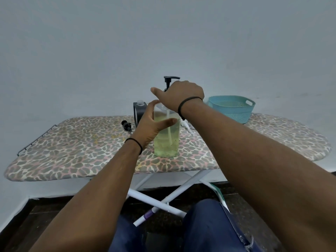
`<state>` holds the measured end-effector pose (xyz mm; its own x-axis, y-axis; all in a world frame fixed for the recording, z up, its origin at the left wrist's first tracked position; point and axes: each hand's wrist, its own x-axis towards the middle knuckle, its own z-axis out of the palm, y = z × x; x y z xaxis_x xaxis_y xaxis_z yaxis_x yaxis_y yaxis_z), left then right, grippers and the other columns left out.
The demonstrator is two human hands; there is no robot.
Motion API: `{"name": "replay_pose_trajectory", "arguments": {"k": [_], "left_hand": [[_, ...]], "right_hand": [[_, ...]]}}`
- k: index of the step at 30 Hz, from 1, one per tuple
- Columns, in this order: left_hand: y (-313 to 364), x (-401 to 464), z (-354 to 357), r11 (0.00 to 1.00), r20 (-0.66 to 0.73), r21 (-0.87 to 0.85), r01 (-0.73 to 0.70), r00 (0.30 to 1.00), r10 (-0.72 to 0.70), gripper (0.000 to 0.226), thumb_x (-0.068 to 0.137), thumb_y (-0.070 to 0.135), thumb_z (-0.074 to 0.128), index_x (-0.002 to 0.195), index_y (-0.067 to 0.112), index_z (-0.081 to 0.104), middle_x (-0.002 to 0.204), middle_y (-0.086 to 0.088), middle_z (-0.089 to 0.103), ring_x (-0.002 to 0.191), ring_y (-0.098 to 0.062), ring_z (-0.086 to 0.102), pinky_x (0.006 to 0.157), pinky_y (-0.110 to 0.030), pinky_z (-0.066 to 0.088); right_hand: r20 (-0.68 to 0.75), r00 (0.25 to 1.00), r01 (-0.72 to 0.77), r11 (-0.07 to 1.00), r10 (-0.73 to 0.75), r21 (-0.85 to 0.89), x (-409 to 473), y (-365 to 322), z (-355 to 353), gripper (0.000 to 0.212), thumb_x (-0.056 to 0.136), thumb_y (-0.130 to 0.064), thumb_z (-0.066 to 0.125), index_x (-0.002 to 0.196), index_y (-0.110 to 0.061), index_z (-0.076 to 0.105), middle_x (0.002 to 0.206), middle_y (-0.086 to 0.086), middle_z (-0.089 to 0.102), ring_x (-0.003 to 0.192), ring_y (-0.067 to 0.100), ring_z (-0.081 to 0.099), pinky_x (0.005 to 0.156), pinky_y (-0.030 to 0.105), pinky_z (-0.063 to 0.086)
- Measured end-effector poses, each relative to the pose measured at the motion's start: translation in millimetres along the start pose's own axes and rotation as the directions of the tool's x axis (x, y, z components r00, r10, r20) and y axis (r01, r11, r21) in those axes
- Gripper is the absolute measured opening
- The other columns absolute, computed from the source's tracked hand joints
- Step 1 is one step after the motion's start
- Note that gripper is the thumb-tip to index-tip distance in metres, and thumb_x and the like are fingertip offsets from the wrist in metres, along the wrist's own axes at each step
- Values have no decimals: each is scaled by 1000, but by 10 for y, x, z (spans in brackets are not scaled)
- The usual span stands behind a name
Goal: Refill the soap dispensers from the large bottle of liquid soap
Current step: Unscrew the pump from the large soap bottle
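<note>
Hands meet at a clear bottle [166, 139] of yellow-green soap that stands upright near the middle of an ironing board [72, 151] with a leopard-print cover. My left hand [151, 124] cups the bottle's left side, fingers up near its rim and thumb stretched across its front; the grip looks loose and half open, wrapped around the bottle. My right hand [181, 95] hovers over the bottle's mouth, seen from the back with the thumb pointing left. I cannot tell what its fingers hold. A black pump head [170, 80] sticks up just behind that hand, and a pale tube [170, 131] hangs down inside the soap. Behind the bottle on the left stands a dark dispenser [138, 113] with its neck uncapped. A small black pump [126, 125] lies on the board beside it. A teal basket [231, 109] sits at the right rear.
</note>
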<state>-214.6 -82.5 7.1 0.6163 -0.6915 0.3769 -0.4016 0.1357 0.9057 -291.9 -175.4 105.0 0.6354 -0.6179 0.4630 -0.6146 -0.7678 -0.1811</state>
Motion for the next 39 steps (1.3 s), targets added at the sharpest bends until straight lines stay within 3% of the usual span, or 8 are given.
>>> {"name": "replay_pose_trajectory", "arguments": {"k": [3,6,13,18,25,31,36,39], "left_hand": [[-30,20,-22,1000,-6,0,-4,1000,4,81,67,49,86,133,46,39,141,11,50,132,-16,49,111,-47,46],[-62,37,-39,1000,0,0,-7,1000,7,85,66,50,86,136,45,38,146,6,48,137,-20,46,112,-50,44],[-74,12,-41,1000,11,-8,12,1000,-12,93,65,49,88,143,39,38,147,6,45,137,-20,44,112,-47,43],[-47,4,-39,999,14,-12,37,999,-37,89,72,39,90,145,35,39,148,6,42,139,-19,41,114,-48,41],[-25,23,-27,999,19,-29,26,999,-26,95,63,45,88,144,30,39,143,-2,54,128,-22,56,107,-51,49],[-66,47,-38,1000,17,-29,8,1000,-7,84,64,49,88,133,49,40,142,6,54,130,-19,55,106,-49,50],[-92,45,-39,1000,27,-29,13,1000,-13,90,62,52,88,137,45,39,145,4,51,132,-21,52,105,-44,51],[-57,17,-37,999,27,-46,19,999,-18,98,60,52,88,144,37,39,133,16,55,120,-5,58,90,-25,56]], "right_hand": [[-103,995,6,1000,-6,0,4,-22,122,45,92,-50,36,63,-17,44,66,1,49,55,17,41,50,27,23],[-86,996,30,992,-19,121,31,9,190,35,90,-44,40,62,-22,42,65,-2,46,56,15,40,50,27,22],[197,960,132,943,-198,306,88,142,59,35,91,-48,47,72,-19,49,72,-1,56,65,16,51,55,31,34],[379,893,24,868,-241,495,43,182,-139,33,95,-50,55,85,-19,48,74,-3,47,59,10,40,53,25,30],[155,986,7,946,-60,324,-30,75,-115,64,77,-82,50,70,-19,49,72,-3,56,64,11,54,52,27,35],[-25,999,48,961,-43,271,-15,-7,59,23,87,-36,54,83,-14,50,74,-3,50,70,19,51,49,26,26],[-2,1000,-7,881,9,474,-49,11,81,25,84,-31,64,100,-13,57,79,-6,58,73,15,55,51,24,32],[76,997,-12,846,-34,533,-53,35,-1,24,84,-31,70,98,-14,62,87,-4,65,83,16,60,65,26,46]]}}
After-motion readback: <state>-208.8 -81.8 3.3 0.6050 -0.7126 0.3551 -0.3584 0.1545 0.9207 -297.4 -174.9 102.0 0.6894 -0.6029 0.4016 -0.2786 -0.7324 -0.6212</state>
